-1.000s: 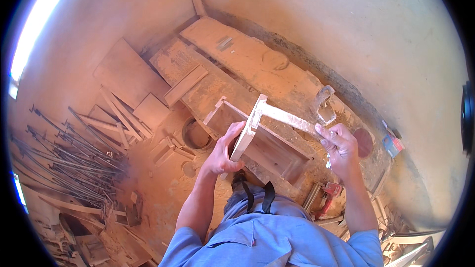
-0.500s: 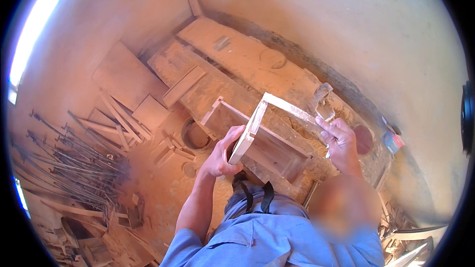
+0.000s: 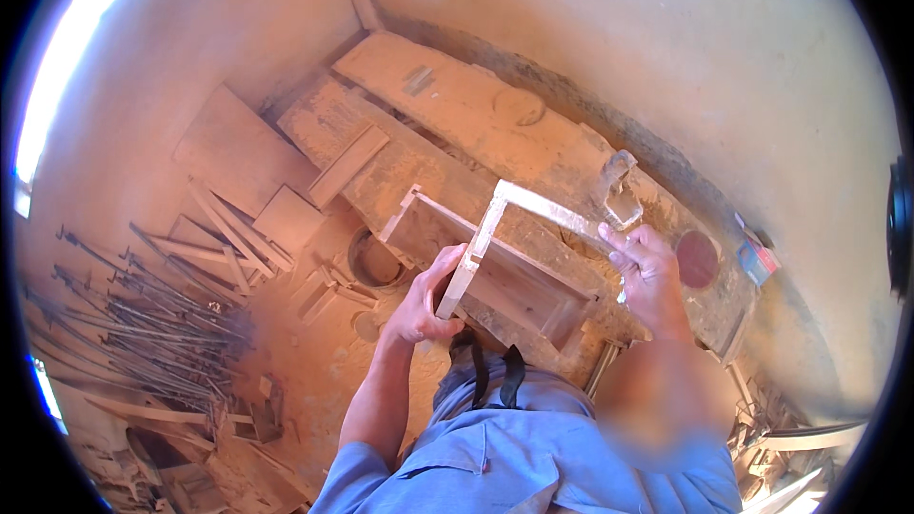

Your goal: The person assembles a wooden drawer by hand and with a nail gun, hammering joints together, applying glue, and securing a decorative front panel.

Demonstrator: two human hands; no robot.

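I hold an L-shaped frame of two pale wooden slats [image 3: 495,219] above a workbench. My left hand [image 3: 427,297] grips the lower end of the near slat. My right hand [image 3: 647,266] is closed on the far end of the other slat, beside a metal clamp [image 3: 617,188] standing on the bench. Under the frame lies an open rectangular wooden box [image 3: 514,286] on the dusty bench [image 3: 447,105].
Planks and offcuts [image 3: 286,200] lean at the bench's left end. A pile of thin metal rods [image 3: 143,324] lies on the floor at left. A round bowl-like object [image 3: 373,262] sits below the bench. A dark red disc [image 3: 697,259] and a small blue item [image 3: 757,262] rest at right.
The slat frame has tilted and risen a little, its corner moving right. Both hands kept their grip and shifted slightly with it.
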